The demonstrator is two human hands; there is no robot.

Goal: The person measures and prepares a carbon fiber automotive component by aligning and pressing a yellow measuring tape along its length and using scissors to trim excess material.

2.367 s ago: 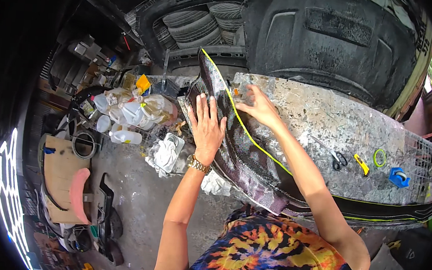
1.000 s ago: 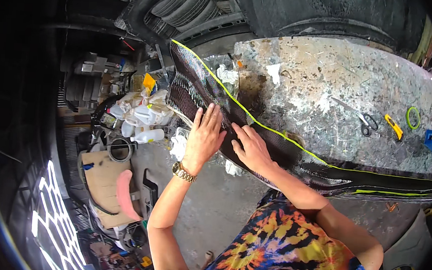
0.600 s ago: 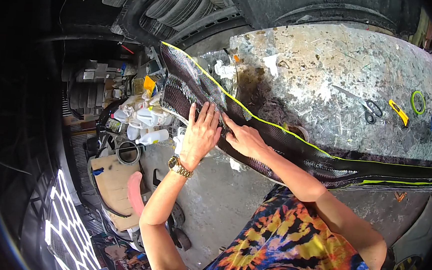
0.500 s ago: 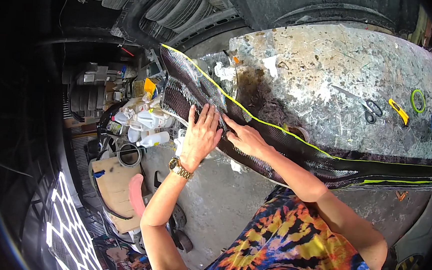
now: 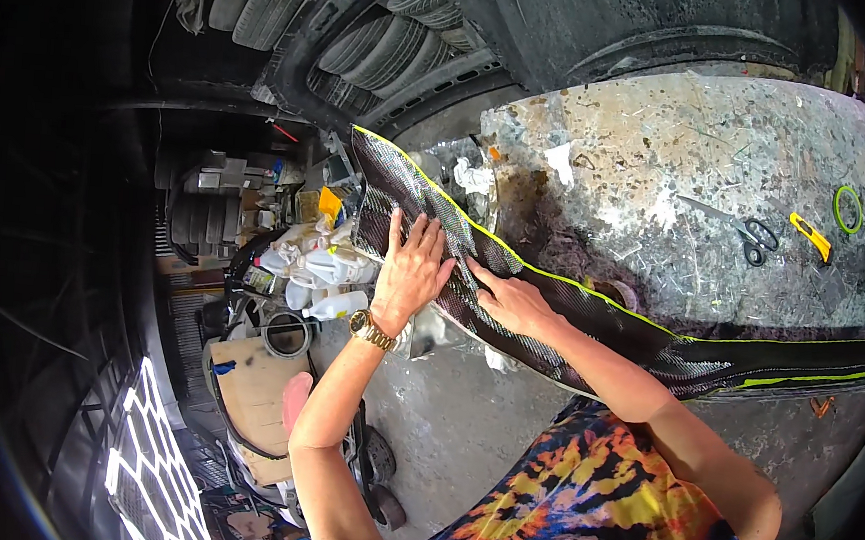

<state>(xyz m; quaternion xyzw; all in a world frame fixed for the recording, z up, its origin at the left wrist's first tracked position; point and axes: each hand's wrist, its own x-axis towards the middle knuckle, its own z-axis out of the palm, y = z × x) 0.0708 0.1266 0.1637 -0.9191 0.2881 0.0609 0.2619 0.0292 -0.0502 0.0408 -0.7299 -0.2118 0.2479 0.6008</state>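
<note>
So, fingers (image 5: 417,235) on strip (image 5: 604,322) (bottles (image 5: 340,306) illegible)

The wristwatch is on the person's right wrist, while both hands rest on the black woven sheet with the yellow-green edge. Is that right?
Not quite: the head view shows the gold-coloured wristwatch on the left wrist. The left hand and right hand do rest on the black woven sheet.
</note>
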